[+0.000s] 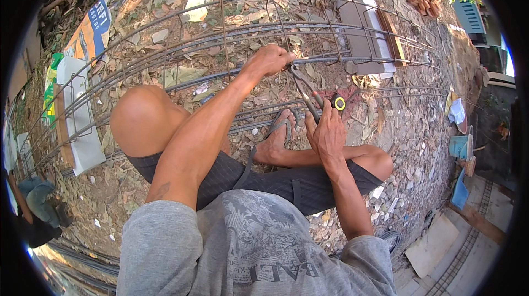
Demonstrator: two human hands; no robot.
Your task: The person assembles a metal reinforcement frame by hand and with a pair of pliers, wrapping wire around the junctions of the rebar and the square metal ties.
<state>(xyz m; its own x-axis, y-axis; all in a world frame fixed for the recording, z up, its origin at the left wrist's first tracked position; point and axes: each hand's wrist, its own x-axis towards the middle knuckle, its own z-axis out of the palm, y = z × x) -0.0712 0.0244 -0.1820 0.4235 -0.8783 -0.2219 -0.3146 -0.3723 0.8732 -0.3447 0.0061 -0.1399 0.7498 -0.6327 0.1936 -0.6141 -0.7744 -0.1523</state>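
Pincers [301,88] with long handles are held in my right hand [329,136], its fingers wrapped round the handle ends. Their jaws point away from me and meet the near edge of a rebar cage [226,30] of long steel bars with bent stirrups. My left hand [269,60] is closed on a bar of the cage just beside the jaws. Whether it also pinches a tie wire is too small to tell. A black and yellow tape measure [338,103] lies on the ground to the right of the pincers.
Pale blocks hold up the cage at the left [82,117] and right [363,18]. My sandalled foot [280,133] rests by loose bars. Dry leaves and rubble cover the ground. A blue bucket [458,146] stands far right; another person's leg [41,202] shows far left.
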